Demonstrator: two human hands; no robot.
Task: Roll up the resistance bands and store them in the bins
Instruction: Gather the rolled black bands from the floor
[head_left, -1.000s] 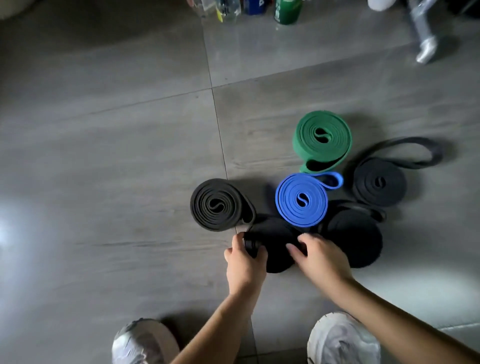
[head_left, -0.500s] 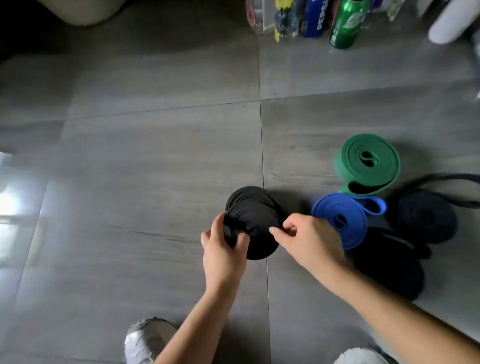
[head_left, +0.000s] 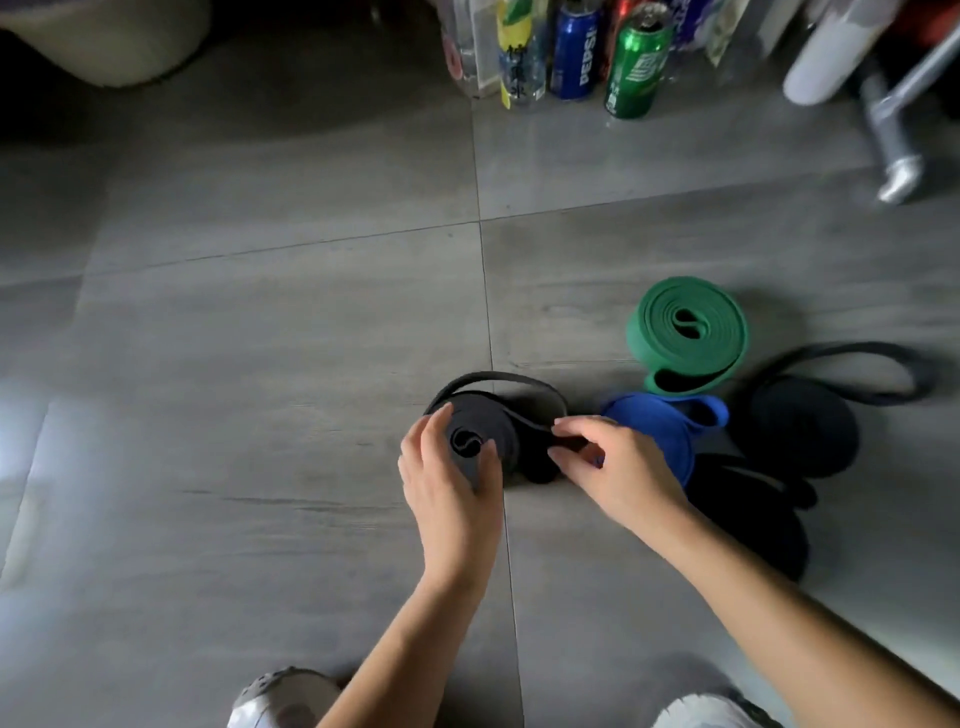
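Single head-worn view, steeply down, close over the floor (head_left: 260, 415)

Hands: two, left hand (head_left: 452, 499) and right hand (head_left: 623, 473). Shoes (head_left: 283, 699): two. We count five rolled bands for sure: one green band (head_left: 688, 327), one blue band (head_left: 654, 431), one grey band (head_left: 475, 431), two black bands (head_left: 802, 431) (head_left: 763, 530). A dark lump (head_left: 537, 467) beside the grey one may be a sixth. Cans: one blue can (head_left: 574, 52), one green can (head_left: 638, 67). Clear bottles (head_left: 467, 47): at least two.

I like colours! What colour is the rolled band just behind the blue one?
That band is green; the head view shows it best.
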